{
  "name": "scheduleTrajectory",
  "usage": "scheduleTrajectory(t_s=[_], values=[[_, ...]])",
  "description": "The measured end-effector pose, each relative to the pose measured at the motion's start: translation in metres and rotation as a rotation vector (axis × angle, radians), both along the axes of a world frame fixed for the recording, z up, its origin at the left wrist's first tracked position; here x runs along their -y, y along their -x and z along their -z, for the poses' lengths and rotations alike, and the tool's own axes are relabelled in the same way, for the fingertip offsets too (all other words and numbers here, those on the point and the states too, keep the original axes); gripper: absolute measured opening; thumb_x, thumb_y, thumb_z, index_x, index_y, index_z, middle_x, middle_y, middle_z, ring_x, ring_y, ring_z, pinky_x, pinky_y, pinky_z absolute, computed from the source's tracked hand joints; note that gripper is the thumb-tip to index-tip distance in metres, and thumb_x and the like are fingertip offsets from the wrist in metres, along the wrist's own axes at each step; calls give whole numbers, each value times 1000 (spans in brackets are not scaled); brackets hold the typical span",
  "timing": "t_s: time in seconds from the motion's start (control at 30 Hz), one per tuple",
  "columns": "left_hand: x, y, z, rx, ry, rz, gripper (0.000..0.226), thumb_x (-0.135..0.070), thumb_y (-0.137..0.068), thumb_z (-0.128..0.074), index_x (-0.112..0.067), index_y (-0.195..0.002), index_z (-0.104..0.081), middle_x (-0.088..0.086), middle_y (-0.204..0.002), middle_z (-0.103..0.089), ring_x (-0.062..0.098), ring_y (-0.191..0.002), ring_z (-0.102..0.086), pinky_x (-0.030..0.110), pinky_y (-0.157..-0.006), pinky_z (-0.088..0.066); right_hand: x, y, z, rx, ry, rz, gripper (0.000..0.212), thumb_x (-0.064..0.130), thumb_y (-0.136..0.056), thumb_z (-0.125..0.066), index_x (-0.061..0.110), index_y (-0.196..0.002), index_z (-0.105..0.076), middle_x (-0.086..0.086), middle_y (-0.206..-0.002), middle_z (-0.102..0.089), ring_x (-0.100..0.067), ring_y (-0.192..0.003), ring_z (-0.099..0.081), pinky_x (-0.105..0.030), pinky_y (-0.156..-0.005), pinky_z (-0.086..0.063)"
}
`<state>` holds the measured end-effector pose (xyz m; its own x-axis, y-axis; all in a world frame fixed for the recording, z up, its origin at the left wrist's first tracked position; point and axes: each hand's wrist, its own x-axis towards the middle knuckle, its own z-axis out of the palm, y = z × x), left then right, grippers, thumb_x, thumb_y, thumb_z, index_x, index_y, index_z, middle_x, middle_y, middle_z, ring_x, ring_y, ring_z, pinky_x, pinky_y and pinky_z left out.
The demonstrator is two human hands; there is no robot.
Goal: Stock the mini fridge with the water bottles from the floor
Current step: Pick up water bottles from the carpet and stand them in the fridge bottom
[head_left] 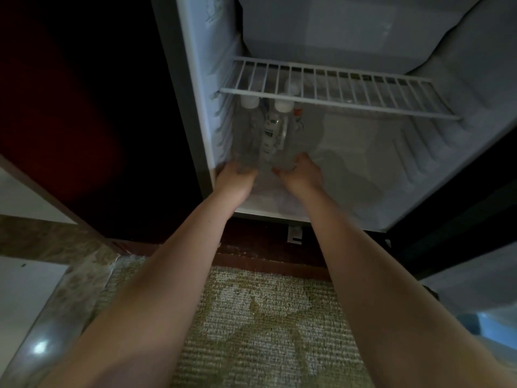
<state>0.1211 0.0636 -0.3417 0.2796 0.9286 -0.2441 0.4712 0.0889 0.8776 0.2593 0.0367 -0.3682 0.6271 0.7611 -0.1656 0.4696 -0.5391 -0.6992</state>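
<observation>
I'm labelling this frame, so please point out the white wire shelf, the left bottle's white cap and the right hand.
White wire shelf (330, 100): head view, front rail.
Left clear bottle's white cap (249, 101): head view, cap side.
Right hand (300, 175): head view, back of hand.

Patterned beige woven carpet (268, 326) in the foreground. Dark reddish-brown wooden cabinet panel (84, 121) at left. Strip of brown marbled stone (56, 245) below it, glossy pale floor tile (25, 287) bottom left. Blue object (495, 329) at right edge, blurred.
</observation>
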Motion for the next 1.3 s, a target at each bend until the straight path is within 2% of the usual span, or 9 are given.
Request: scheduleTrajectory(t_s=[0.17, 0.3, 0.43, 0.6, 0.83, 1.0, 1.1, 1.17, 1.3], values=[[16, 8, -7, -23, 140, 47, 44, -38, -93, -48, -12, -128, -54, 9, -125, -56, 26, -110, -52, 35, -90, -42, 26, 5, -1, -130, -23, -55, 19, 37, -84, -67, 19, -84, -61, -7, -88, -66, -26, -89, -66, -29, -68, -47], [35, 18, -3, -10, 195, 57, 53, -47, -92, -47, -13, -132, -49, 5, -130, -54, 20, -111, -50, 34, -90, -40, 59, 12, -6, -255, -69, -69, 18, 35, -86, -66, 20, -92, -56, -3, -88, -66, -14, -70, -63, -23, -55, -44], [57, 31, -13, -48, 228, 94, 64, -57, -88, -47, -13, -135, -47, 6, -136, -50, 25, -123, -49, 44, -103, -40, 95, 20, -17, -313, -65, -69, 22, 46, -86, -64, 25, -89, -56, -1, -91, -68, -16, -76, -66, -32, -76, -52], [90, 40, -33, -29, 190, 116, 51, -55, -90, -48, -11, -115, -57, 9, -124, -58, 26, -112, -54, 37, -89, -43, 145, 30, -47, -282, -50, -87, 27, 50, -88, -58, 23, -93, -54, 0, -92, -67, -14, -80, -67, -33, -81, -51], [148, 50, -78, -44, 174, 219, 64, -58, -88, -48, -14, -134, -47, 3, -129, -54, 24, -120, -49, 36, -87, -42, 215, 45, -94, -294, -119, -28, 35, 50, -90, -56, 17, -100, -59, -5, -93, -71, -19, -81, -70, -34, -80, -53], [189, 57, -119, -57, 91, 266, 69, -57, -89, -48, -13, -142, -38, 4, -143, -44, 25, -129, -44, 42, -103, -41, 268, 50, -133, -296, -213, 40, 42, 49, -92, -52, 12, -109, -62, -4, -91, -70, -18, -77, -68, -34, -79, -53], [218, 57, -148, -79, 14, 313, 45, -55, -91, -45, -14, -109, -51, 3, -121, -52, 24, -116, -51, 42, -99, -42, 299, 51, -161, -275, -286, 98, 41, 46, -93, -53, 9, -109, -62, -5, -86, -69, -15, -69, -66, -27, -66, -52], [239, 53, -170, -78, -28, 340, 31, -54, -92, -45, -24, -83, -44, 2, -103, -49, 23, -102, -52, 41, -95, -43, 319, 52, -177, -259, -333, 150, 38, 44, -93, -53, 9, -105, -62, -5, -82, -68, -13, -64, -64, -21, -60, -48], [284, 44, -205, -70, -98, 393, 34, -53, -92, -44, -20, -83, -45, 1, -92, -46, 21, -90, -48, 39, -84, -42, 367, 55, -204, -232, -364, 237, 32, 40, -94, -53, 10, -98, -63, -4, -77, -67, -13, -61, -61, -23, -60, -48]])
